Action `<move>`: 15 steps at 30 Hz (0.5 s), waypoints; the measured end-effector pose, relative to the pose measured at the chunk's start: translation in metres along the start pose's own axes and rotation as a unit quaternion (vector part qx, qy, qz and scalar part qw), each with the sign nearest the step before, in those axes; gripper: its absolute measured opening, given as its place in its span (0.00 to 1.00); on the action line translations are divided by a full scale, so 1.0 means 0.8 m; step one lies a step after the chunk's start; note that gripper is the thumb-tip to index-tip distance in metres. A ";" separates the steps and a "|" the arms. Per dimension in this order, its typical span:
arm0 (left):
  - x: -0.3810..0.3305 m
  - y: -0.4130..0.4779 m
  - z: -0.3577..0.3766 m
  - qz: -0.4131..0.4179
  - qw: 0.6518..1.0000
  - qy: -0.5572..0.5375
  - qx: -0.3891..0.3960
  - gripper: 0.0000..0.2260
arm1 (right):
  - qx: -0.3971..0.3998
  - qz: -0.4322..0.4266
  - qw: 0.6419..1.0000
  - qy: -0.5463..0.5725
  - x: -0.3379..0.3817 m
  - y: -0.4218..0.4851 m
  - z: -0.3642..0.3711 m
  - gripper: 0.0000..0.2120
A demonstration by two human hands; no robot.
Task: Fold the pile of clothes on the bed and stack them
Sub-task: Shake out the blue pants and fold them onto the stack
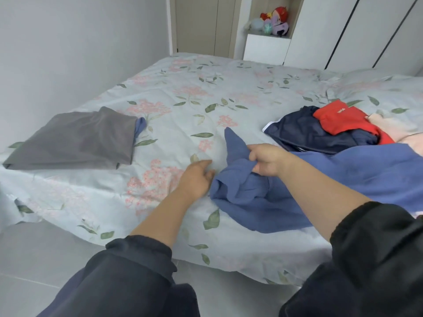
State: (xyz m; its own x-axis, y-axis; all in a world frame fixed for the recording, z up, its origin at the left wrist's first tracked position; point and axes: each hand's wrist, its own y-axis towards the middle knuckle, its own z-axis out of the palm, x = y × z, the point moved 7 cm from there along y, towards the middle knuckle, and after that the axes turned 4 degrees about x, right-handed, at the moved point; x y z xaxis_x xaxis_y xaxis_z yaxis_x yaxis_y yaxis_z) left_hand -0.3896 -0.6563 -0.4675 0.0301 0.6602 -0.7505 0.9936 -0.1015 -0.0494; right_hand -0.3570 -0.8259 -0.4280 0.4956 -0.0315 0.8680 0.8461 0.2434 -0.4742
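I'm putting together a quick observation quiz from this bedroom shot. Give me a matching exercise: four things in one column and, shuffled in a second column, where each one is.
Things
1. grey garment
2. blue garment
3. red garment
4. plush toys

Places
a. on the white cabinet beyond the bed
b. gripped by the right hand
c. folded flat on the left of the bed
d. on the navy garment, in the unfolded pile

Pairs: 1-c, 2-b, 3-d, 4-a
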 end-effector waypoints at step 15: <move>-0.122 0.005 0.162 -0.186 0.903 -0.327 0.209 0.20 | -0.341 0.048 0.927 -0.151 -0.034 -0.089 -0.288 0.12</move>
State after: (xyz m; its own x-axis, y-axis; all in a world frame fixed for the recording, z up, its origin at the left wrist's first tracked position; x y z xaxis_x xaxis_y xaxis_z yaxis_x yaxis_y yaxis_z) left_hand -0.4026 -0.8175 -0.4796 -0.5026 0.1400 -0.8531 0.7903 -0.3255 -0.5191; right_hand -0.3853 -1.0657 -0.4515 0.5843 0.2554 0.7703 0.7793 -0.4414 -0.4448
